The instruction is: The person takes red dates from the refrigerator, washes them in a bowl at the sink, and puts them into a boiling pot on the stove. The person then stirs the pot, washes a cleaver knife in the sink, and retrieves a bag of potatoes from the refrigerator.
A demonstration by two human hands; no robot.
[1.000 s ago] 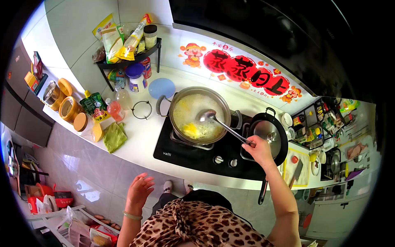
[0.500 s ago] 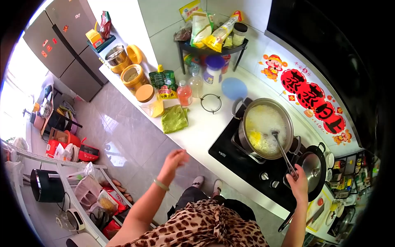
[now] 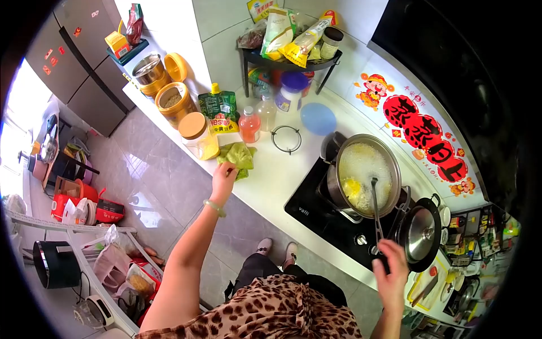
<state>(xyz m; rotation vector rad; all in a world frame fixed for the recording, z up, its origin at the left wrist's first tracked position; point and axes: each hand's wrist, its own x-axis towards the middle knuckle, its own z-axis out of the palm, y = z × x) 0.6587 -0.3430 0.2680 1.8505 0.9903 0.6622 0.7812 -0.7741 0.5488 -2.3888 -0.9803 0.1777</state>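
Note:
My left hand (image 3: 224, 179) is closed on a green cloth (image 3: 237, 156) near the counter's front edge, beside a jar with an orange lid (image 3: 197, 135). My right hand (image 3: 390, 265) is just below the handle end of a metal ladle (image 3: 377, 212), its fingers apart and slightly blurred. The ladle leans on the rim of a steel pot (image 3: 366, 214), its head in pale, foamy liquid with a yellow patch. Under the pot is a black gas stove (image 3: 307, 212).
A lidded black pan (image 3: 420, 231) stands right of the pot. Bottles (image 3: 249, 125), a round metal stand (image 3: 287, 139) and a blue disc (image 3: 318, 118) are behind the cloth. A knife (image 3: 424, 290) lies on a board at the lower right.
My left hand has moved up to the counter and taken hold of the cloth. My right hand has let go of the ladle and drawn back; the ladle handle has swung left.

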